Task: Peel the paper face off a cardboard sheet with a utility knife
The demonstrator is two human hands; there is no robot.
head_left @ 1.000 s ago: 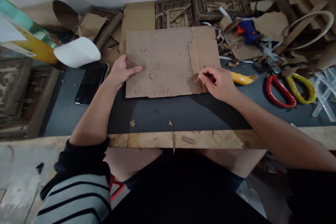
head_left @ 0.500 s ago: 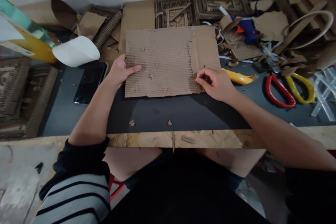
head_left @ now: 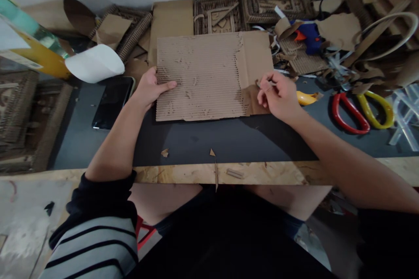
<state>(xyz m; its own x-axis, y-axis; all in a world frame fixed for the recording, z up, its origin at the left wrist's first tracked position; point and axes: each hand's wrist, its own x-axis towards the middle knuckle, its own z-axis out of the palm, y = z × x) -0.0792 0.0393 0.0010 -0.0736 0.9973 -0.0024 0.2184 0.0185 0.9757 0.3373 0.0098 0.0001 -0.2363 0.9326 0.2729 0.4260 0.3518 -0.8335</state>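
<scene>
A sheet of corrugated cardboard (head_left: 203, 76) lies on the dark table top, its ridges bare over most of the face. Smooth brown paper (head_left: 257, 52) still covers a strip along its right side, with a ragged torn edge. My left hand (head_left: 152, 89) grips the sheet's left edge, thumb on top and fingers beneath. Over the right edge, my right hand (head_left: 278, 96) is raised with its fingertips pinched together. A tiny bit seems to show at those fingertips, too small to name. Behind that hand lies a yellow-handled tool (head_left: 307, 97), partly hidden.
Scissors with a red handle (head_left: 349, 114) and a yellow handle lie at right, near clear sticks (head_left: 404, 117). A blue glue gun (head_left: 309, 37) rests among scraps. At left are a phone (head_left: 113, 102) and a white roll (head_left: 95, 63). Cardboard trays (head_left: 276, 2) line the wall.
My right hand has moved right and slightly up, away from the torn paper edge to the sheet's right side. My left hand and the sheet have stayed put.
</scene>
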